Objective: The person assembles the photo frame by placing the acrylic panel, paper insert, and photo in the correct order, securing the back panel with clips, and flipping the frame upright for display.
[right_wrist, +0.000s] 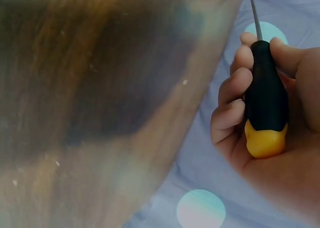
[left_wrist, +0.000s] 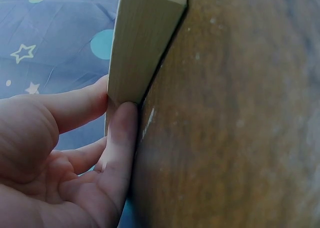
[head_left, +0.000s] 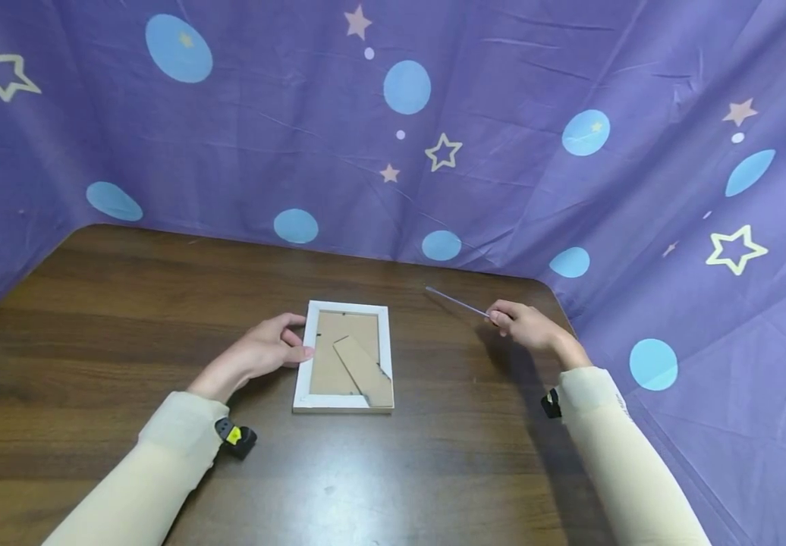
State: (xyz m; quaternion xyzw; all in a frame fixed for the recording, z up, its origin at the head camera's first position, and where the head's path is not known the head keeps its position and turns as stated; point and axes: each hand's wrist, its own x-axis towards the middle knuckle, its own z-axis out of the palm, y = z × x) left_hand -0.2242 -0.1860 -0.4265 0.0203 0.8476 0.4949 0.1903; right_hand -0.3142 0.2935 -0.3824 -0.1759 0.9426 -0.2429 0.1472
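Note:
A picture frame with a white border lies face down on the wooden table. Its brown backing board and slanted stand leg face up. At the frame's left edge, my left hand pinches the border, thumb on top and a finger against the bare wooden side. My right hand grips a screwdriver by its black and yellow handle, off to the right above the table. The thin metal shaft points left and away from me, apart from the frame.
The brown table has rounded far corners. A purple curtain with stars and blue dots hangs along its back and sides. Each wrist wears a small black camera on a strap.

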